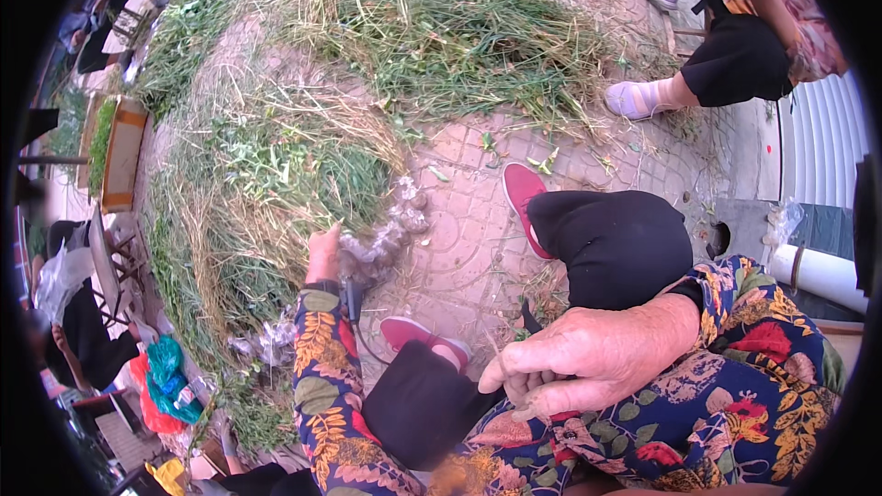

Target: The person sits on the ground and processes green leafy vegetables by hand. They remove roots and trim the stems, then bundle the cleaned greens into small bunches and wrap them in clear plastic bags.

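Observation:
My left hand (pixel 324 251) reaches out to the near edge of a heap of cut green plants and dry stalks (pixel 275 179). Its fingertips touch stems there, but how firmly they hold is hidden. Crumpled clear plastic (pixel 386 238) lies along the heap's edge beside that hand. A dark object with a cord (pixel 354 300) shows by my left wrist. Above my lap hangs my right hand (pixel 579 358), its fingers half curled and the thumb apart. A thin dry stalk (pixel 491 341) shows at its fingertips; whether it is held cannot be told.
More cut plants (pixel 441 34) spread over the paving (pixel 455 234). At upper right sits a person in lilac shoes (pixel 634 100). Other people sit along the left, near a cardboard box (pixel 124 151) and green and red plastic bags (pixel 165 379). A white pipe (pixel 820 279) lies at right.

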`<action>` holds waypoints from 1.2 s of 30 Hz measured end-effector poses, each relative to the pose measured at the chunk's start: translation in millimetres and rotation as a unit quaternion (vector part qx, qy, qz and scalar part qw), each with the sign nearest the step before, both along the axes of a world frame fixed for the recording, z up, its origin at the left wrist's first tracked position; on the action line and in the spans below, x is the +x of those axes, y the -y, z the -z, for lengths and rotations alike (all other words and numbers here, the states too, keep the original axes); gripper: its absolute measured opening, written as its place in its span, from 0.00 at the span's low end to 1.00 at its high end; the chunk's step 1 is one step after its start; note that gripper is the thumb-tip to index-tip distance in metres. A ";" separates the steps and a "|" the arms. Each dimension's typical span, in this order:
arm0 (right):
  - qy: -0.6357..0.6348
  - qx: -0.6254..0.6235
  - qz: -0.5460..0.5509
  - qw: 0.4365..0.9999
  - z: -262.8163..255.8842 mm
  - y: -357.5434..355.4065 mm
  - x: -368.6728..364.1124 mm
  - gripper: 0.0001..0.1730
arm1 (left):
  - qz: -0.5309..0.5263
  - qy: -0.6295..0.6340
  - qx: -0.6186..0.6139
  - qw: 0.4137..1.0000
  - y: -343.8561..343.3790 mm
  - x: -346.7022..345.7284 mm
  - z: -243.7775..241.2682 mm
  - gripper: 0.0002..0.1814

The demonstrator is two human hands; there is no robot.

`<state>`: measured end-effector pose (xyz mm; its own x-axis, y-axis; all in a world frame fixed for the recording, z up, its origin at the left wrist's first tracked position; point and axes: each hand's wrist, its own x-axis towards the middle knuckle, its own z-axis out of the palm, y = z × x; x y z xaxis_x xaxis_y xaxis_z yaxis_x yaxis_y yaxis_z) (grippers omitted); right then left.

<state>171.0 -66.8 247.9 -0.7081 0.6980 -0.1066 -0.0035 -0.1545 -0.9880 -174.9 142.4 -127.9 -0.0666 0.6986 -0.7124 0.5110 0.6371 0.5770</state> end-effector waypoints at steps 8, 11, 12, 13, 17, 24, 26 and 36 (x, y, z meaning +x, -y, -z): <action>-0.072 -0.015 0.040 0.997 5.0 8.0 11.0 0.11 | -0.195 0.272 0.096 0.937 15.7 -10.7 -189.1 0.25; -0.102 -0.058 -0.031 0.993 7.1 5.9 16.4 0.17 | -0.200 0.302 0.135 0.922 35.7 -37.1 -241.5 0.23; -0.114 -0.097 -0.039 0.988 7.7 9.6 31.2 0.17 | -0.196 0.306 0.146 0.920 48.6 -30.7 -262.0 0.22; -0.124 -0.134 -0.052 0.982 5.2 8.0 34.9 0.18 | -0.195 0.311 0.158 0.917 58.1 -33.3 -283.2 0.21; -0.136 -0.199 -0.031 0.970 -25.4 -1.8 76.9 0.22 | -0.166 0.319 0.211 0.909 98.1 -31.6 -362.4 0.21; 0.050 0.002 0.314 0.948 11.0 -34.0 193.8 0.18 | -0.121 0.259 0.291 0.913 146.8 -2.2 -442.2 0.21; 0.175 0.010 0.348 0.921 58.1 -54.9 216.2 0.18 | -0.113 0.259 0.267 0.921 157.1 14.7 -437.4 0.20; 0.301 -0.130 0.152 0.932 220.6 -143.7 157.3 0.15 | -0.118 0.416 -0.025 0.901 155.3 169.7 -304.6 0.16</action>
<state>328.4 76.9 27.2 -0.2390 0.7517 -0.6147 0.4578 -0.4711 -0.7540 -5.2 -12.9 176.7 0.3634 0.7005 -0.6142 -0.2388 0.7073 0.6654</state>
